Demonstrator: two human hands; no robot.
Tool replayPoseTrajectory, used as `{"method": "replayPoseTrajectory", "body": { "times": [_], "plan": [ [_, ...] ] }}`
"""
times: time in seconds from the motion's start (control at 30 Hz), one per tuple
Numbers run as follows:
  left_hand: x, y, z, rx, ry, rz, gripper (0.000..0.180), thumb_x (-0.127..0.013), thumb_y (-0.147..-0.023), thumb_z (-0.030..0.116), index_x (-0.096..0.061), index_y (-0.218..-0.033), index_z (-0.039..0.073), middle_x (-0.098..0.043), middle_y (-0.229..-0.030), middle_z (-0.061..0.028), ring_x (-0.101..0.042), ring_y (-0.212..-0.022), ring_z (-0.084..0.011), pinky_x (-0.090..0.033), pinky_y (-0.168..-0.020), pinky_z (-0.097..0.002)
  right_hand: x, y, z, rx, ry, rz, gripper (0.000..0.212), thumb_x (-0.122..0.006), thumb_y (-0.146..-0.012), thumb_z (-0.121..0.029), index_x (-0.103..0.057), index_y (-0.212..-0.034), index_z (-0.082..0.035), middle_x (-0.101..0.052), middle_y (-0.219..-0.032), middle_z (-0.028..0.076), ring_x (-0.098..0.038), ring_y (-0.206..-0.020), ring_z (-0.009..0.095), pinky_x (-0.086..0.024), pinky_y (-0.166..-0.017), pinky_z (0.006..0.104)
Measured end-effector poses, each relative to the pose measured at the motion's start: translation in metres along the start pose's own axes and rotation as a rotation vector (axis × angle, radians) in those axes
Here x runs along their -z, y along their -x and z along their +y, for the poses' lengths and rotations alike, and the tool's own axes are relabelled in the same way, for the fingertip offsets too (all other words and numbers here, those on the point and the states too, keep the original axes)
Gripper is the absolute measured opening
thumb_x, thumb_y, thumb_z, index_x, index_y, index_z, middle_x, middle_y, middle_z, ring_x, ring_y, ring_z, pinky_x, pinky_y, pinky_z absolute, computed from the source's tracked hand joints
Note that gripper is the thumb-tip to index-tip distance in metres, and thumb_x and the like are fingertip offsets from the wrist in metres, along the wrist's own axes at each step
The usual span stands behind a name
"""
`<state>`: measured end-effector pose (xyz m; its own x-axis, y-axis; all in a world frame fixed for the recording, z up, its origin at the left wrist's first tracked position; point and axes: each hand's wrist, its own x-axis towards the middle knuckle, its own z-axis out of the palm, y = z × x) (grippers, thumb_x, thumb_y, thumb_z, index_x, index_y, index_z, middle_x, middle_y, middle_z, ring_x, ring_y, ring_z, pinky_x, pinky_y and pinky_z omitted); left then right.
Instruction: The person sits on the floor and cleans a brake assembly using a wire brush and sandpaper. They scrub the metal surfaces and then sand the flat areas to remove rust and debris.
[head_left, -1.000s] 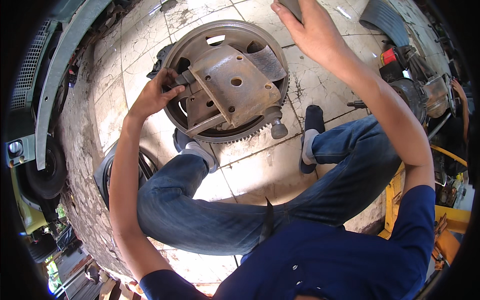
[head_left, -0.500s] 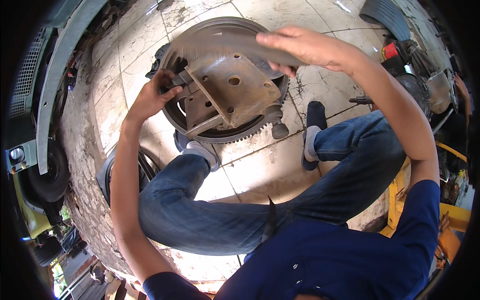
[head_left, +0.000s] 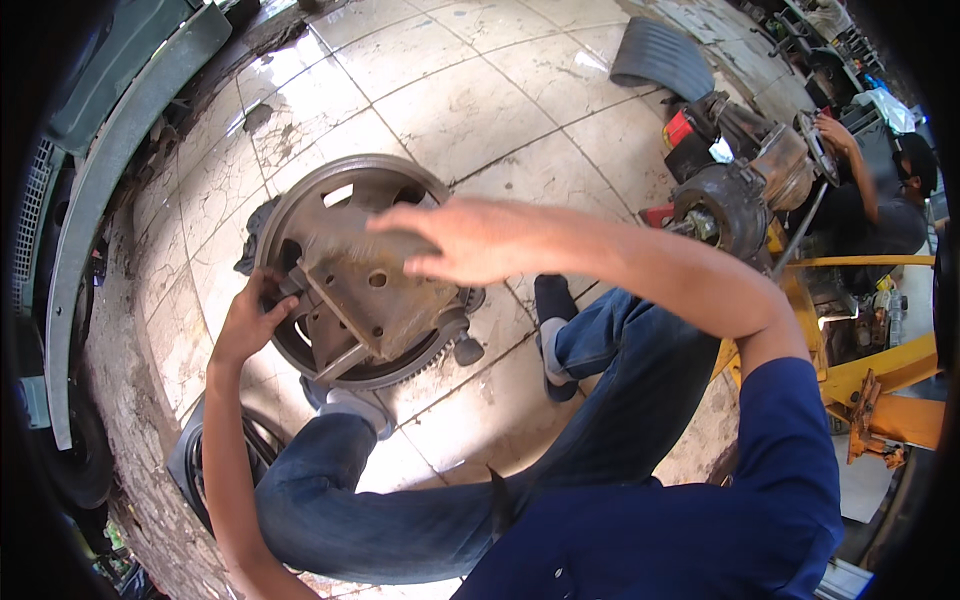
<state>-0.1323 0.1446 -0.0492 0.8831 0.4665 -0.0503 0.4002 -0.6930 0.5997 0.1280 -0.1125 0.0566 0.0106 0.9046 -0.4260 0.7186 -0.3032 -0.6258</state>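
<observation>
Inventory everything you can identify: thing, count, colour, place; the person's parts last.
Toothed round metal wheel: 1, grey, on pale tiled floor
Holed metal plate: 1, rusty brown, atop wheel
Stubby metal fitting: 1, dark, plate's left edge
Curved ribbed sheet: 1, dark, upper right
Bulky metal housing: 1, greyish, right
Angular metal frame: 1, yellow, right
Long metal beam: 1, grey, left
Co-worker: 1, dark clothing, right
Left hand: 1, bare, on fitting
Right hand: 1, bare, blurred over plate
Trousered legs: 2, blue, below wheel
</observation>
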Motion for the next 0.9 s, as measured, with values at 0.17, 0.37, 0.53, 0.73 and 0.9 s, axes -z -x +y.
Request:
{"method": "replayPoseTrajectory", "body": {
  "times": [0.17,0.37,0.53,0.73,0.9],
  "plan": [
    [0.005,-0.005,0.011,0.035,-0.008,-0.061,0.042,-0.076,-0.086,0.02,-0.055,-0.118,0.002,-0.068,-0.102,-0.0206,-0.067,-0.099,-0.0321,-0.051,-0.088,-0.0397,-0.009,-0.006,0.013,0.107,0.162,0.154,0.054,-0.053,-0.102,-0.031,-0.032,-0.15,-0.017,-0.056,-0.055,0.006,-0.058,-0.051,0.022,-0.05,-0.052,0.038],
    [0.01,-0.001,0.023,0.087,-0.001,-0.101,0.048,-0.077,-0.085,0.024,-0.056,-0.123,0.002,-0.067,-0.113,-0.022,-0.064,-0.108,-0.0338,-0.048,-0.094,-0.0409,-0.022,-0.008,-0.008,0.238,0.189,0.144,0.057,-0.056,-0.099,-0.032,-0.033,-0.149,-0.017,-0.063,-0.06,0.014,-0.067,-0.06,0.033,-0.055,-0.056,0.0452],
    [0.008,0.0,0.024,0.057,-0.062,-0.08,0.052,-0.079,-0.082,0.027,-0.058,-0.123,0.004,-0.068,-0.108,-0.0195,-0.066,-0.102,-0.0357,-0.051,-0.088,-0.0412,-0.01,-0.021,0.003,0.069,0.29,0.224,0.06,-0.055,-0.1,-0.035,-0.028,-0.152,-0.024,-0.065,-0.065,0.016,-0.068,-0.069,0.038,-0.055,-0.069,0.0497],
    [0.012,-0.002,0.03,0.097,-0.067,-0.096,0.056,-0.08,-0.08,0.03,-0.06,-0.121,-0.002,-0.066,-0.111,-0.0229,-0.065,-0.104,-0.0356,-0.05,-0.09,-0.0414,-0.011,-0.015,0.004,0.2,0.374,0.133,0.06,-0.051,-0.101,-0.038,-0.025,-0.154,-0.027,-0.063,-0.063,0.016,-0.068,-0.066,0.035,-0.057,-0.069,0.048],
    [0.01,-0.002,0.024,0.053,-0.113,-0.096,0.057,-0.079,-0.081,0.032,-0.059,-0.123,-0.001,-0.066,-0.109,-0.0231,-0.064,-0.104,-0.0372,-0.05,-0.09,-0.0425,-0.017,-0.016,0.005,0.11,0.437,0.21,0.059,-0.048,-0.102,-0.039,-0.025,-0.155,-0.026,-0.063,-0.064,0.017,-0.067,-0.062,0.034,-0.056,-0.064,0.0485]
  ]
}}
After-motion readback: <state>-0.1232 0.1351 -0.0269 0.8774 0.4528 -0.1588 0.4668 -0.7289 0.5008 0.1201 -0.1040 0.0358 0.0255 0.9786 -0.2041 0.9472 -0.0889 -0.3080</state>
